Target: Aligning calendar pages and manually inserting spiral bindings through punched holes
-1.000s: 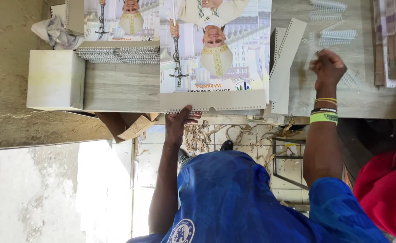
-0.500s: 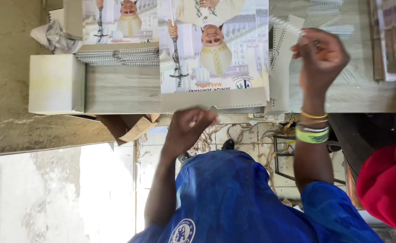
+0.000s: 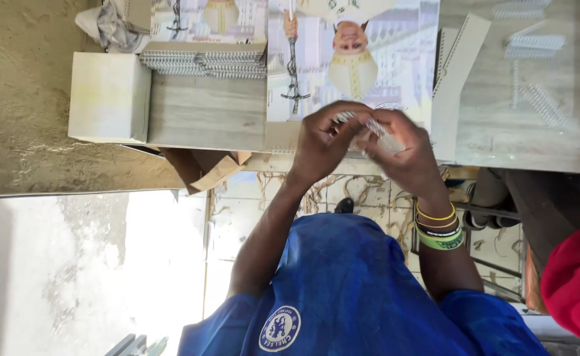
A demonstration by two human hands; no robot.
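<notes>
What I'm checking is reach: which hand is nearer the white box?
Left. The left hand is apart, right of the white box; the right hand sits farther beyond it.

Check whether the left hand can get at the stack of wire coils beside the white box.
Probably yes: only bare table lies between the left hand and the coils, though it is busy pinching a wire piece.

Bare tabletop (image 3: 204,112) between white box (image 3: 108,97) and poster (image 3: 352,59), seemingly passable.
</notes>
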